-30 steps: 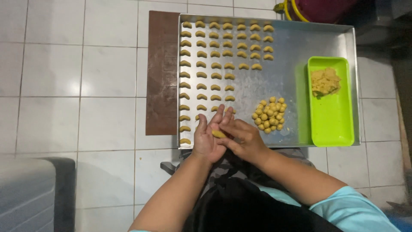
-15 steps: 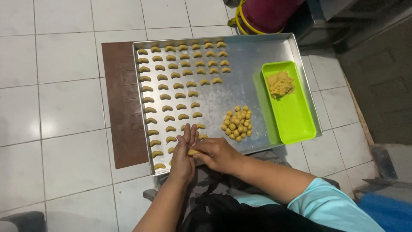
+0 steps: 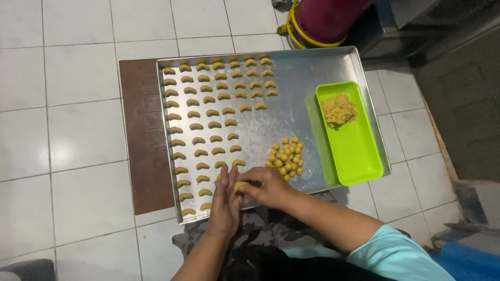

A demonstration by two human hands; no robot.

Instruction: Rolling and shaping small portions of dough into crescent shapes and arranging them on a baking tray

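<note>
The right hand (image 3: 268,186) pinches a small dough piece (image 3: 240,186) between thumb and fingertips and presses it against the palm of the left hand (image 3: 225,203). The left hand stands edge-up with its fingers straight and together, spread flat as a backing and closed on nothing. The piece sits just over the near edge of the tray (image 3: 307,70), between the two hands.

To shape it well, I judge light, even pressure is wanted, so the piece bends into a curve like the others without cracking or sticking to the palm.

Just beyond the right hand lies a pile of dough balls (image 3: 285,155), close together on the bare metal. To the left of it, curved pieces (image 3: 208,114) run in rows from the far edge of the tray to the near edge; the rows further right stop short, so bare metal lies beyond the hands. A new piece would do best set in line with its row, apart from its neighbours.

At the right side of the tray lies a green dish (image 3: 359,151) with a lump of crumbly dough (image 3: 338,109) at its far end. The tray rests on a brown mat (image 3: 143,156) on the tiled floor (image 3: 67,130). A dark red container (image 3: 328,18) stands beyond the tray.
</note>
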